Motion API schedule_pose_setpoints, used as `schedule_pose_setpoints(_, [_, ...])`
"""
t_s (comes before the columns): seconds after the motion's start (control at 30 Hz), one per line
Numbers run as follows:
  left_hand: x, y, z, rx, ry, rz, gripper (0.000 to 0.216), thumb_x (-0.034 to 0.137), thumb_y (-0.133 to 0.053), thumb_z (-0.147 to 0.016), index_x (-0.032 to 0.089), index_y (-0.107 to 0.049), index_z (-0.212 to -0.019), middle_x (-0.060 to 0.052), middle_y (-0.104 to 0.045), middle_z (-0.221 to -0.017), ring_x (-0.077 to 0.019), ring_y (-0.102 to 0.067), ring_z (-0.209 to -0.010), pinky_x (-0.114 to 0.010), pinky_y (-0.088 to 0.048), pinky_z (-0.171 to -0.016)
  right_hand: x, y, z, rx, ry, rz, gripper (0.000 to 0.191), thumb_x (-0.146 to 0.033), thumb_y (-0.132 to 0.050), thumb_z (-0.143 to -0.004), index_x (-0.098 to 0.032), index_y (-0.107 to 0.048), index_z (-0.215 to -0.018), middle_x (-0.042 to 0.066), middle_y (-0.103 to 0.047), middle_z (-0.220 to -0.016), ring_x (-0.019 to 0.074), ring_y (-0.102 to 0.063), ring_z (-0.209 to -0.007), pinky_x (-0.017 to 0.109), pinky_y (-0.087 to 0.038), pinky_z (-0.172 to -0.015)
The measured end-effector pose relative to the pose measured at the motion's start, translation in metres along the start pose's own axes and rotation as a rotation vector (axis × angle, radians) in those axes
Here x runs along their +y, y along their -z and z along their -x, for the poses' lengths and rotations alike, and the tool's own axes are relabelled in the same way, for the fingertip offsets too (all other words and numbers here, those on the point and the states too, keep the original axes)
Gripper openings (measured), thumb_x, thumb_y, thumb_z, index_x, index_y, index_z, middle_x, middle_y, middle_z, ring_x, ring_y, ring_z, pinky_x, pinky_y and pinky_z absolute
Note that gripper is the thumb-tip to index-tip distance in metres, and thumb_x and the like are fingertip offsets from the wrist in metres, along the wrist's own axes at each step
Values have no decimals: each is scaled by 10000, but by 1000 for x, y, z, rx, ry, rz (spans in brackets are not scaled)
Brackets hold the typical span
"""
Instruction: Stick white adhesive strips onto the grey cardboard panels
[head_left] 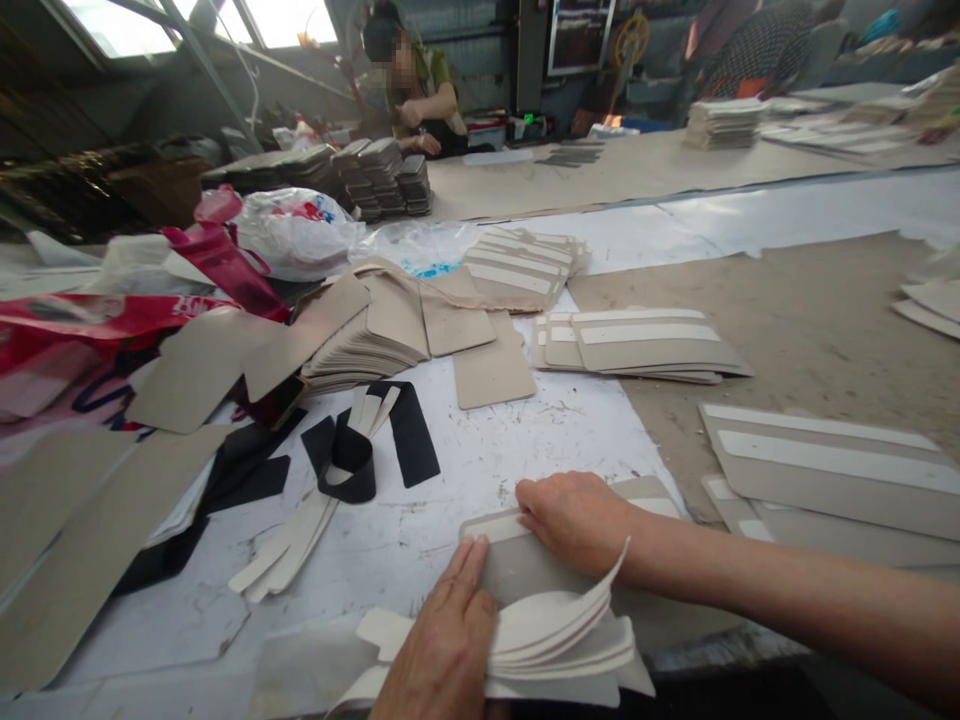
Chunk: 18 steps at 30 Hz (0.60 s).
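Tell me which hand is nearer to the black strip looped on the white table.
Left. The left hand lies at the near edge holding white strips, below and slightly right of the black strip. The right hand presses a grey card farther right.

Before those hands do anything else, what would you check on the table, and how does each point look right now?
1. Right hand pressing flat on the grey card piece: ok.
2. Left hand holding the bundle of white strips: ok, the strips fan out loosely.
3. White strip lined up along the card's top edge: cannot tell, the hand covers it.
4. Finished cards with white strips stacked at the right: ok.
5. Bare grey cards stacked farther back: ok, stack leans.
6. Black band lying apart from the hands: ok.
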<state>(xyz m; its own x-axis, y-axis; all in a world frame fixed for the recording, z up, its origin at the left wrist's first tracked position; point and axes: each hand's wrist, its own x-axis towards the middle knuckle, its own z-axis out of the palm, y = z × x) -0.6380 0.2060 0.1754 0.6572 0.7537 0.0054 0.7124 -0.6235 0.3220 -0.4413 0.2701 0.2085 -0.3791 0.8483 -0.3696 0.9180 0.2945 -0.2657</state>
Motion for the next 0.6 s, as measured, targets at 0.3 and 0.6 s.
schedule_pose_setpoints(0.3, [1, 1, 0, -8, 17, 13, 309, 140, -508, -571, 146, -531, -879, -228, -404, -1352, -291, -336, -1274, -411, -418, -989, -2, 1, 1, 9, 15, 27, 213, -245, -408, -856, -153, -592, -910, 134, -687, -812, 264, -651, -758, 306, -424, -579])
schedule_pose_setpoints(0.6, [4, 13, -9, -87, -20, -72, 296, 103, -505, -563, 104, -566, -853, -262, -451, -1294, -280, -358, -1254, -368, -403, -998, -14, 9, 9, -28, -44, 43, 214, -204, -417, -860, -107, -569, -975, 160, -687, -768, 298, -664, -717, 337, -454, -544])
